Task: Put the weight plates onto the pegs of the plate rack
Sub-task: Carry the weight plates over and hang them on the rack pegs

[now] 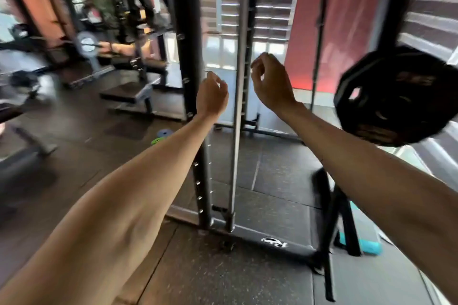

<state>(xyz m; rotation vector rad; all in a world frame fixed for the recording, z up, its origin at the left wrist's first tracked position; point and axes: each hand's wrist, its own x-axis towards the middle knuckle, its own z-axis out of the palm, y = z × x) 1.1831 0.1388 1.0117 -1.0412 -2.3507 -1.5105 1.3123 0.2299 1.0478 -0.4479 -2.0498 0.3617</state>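
A black weight plate (394, 96) with cut-out grip holes hangs at the right, mounted on the black rack; its peg is hidden behind it. My left hand (212, 96) and my right hand (270, 82) are raised in front of the rack's upright posts (188, 57), fingers loosely curled and holding nothing. Both hands are well left of the plate and touch neither it nor the rack. The view is blurred by motion.
A chrome guide rod (238, 106) runs down between my hands to the rack base (272, 242). Small blue and green plates (162, 136) lie on the dark rubber floor behind my left arm. Benches (128, 96) stand at the left. A teal object (366, 245) lies at the lower right.
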